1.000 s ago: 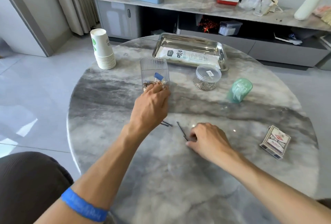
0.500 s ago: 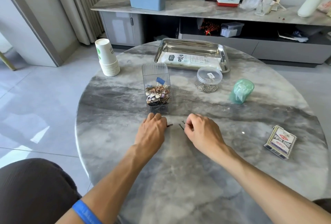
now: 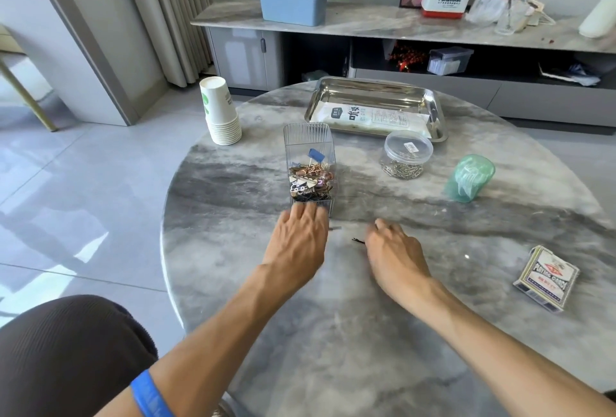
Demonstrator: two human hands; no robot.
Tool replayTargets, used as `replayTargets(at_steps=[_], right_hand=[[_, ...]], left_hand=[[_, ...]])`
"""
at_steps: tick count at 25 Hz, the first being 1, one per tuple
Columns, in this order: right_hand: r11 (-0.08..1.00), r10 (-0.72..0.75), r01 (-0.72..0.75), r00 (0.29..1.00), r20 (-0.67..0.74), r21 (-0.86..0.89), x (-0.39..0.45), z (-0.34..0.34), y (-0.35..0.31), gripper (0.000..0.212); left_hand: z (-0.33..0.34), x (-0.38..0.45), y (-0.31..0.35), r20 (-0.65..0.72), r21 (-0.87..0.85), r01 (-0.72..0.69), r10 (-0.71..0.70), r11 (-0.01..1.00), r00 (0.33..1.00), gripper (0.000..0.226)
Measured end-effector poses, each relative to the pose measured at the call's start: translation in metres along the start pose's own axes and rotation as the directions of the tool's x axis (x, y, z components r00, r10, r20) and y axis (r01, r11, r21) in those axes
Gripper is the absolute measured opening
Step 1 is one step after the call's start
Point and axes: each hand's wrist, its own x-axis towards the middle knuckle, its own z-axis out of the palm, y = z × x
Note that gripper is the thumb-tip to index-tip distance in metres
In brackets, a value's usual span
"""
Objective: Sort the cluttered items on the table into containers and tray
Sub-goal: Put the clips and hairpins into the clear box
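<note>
Closest in, two bare forearms reach across the round marble table (image 3: 333,350), a blue wristband (image 3: 150,395) on the left one. The left hand (image 3: 298,243) lies knuckles up, fingers stretched forward and blurred, tips right at the foot of the clear box (image 3: 310,166); what sits under it, if anything, I cannot tell. The right hand (image 3: 393,256) is knuckles up too, fingers curled downward, and whether they pinch anything is hidden. One thin dark hairpin (image 3: 358,241) lies on the marble just beside that hand's fingers, and a small blurred sliver (image 3: 335,228) shows by the left hand, too smeared to name. Off to the right, one pack of playing cards (image 3: 546,278). Further on, the ribbed clear box stands upright, holding black pins at the bottom, mixed clips above, one blue clip on top. One round lidded jar (image 3: 405,158) of paper clips, one green cup (image 3: 470,178) tipped over, one stack of paper cups (image 3: 221,113). Farthest, one steel tray (image 3: 433,96) holding a white packet (image 3: 373,116).
</note>
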Motion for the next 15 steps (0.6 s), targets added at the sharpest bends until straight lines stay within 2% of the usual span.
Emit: replayTargets(at_steps=[2,3,6,8,9,12,14,15], right_hand=[[0.997,0.002,0.000,1.000,0.022,-0.082,0.001,0.001,-0.003,0.027],[0.996,0.013,-0.011,1.000,0.017,-0.091,0.001,0.001,-0.005,0.024],[0.997,0.026,-0.024,0.999,0.019,-0.075,0.001,0.001,-0.003,0.027],[0.998,-0.001,0.004,0.999,0.050,-0.057,-0.003,-0.001,0.002,0.031],[1.000,-0.001,0.001,0.999,0.037,-0.002,-0.004,-0.003,0.005,0.026],[0.969,-0.038,0.068,0.991,-0.127,0.237,-0.001,-0.020,0.007,0.014],[0.916,-0.078,0.192,0.947,-0.312,0.353,0.008,-0.037,0.000,0.010],[0.900,-0.113,0.248,0.927,-0.358,0.359,0.013,-0.046,-0.006,0.009]], left_hand=[[-0.018,0.023,-0.007,-0.156,-0.043,0.074,-0.080,0.996,0.984,0.021],[-0.024,0.034,-0.014,-0.185,-0.046,0.081,-0.088,0.996,0.979,0.014],[-0.023,0.043,-0.032,-0.100,0.046,-0.022,0.027,0.999,0.995,0.011],[-0.013,0.032,-0.035,-0.094,0.009,0.012,-0.011,1.000,0.995,0.013],[-0.008,0.027,-0.036,-0.085,-0.038,0.040,-0.043,0.998,0.995,0.014],[0.003,0.017,-0.039,-0.034,-0.154,0.068,-0.074,0.986,0.997,0.013],[0.006,0.015,-0.040,-0.032,-0.175,0.049,-0.055,0.983,0.998,0.023],[0.007,0.012,-0.037,-0.039,-0.197,0.021,-0.029,0.980,0.999,0.025]])
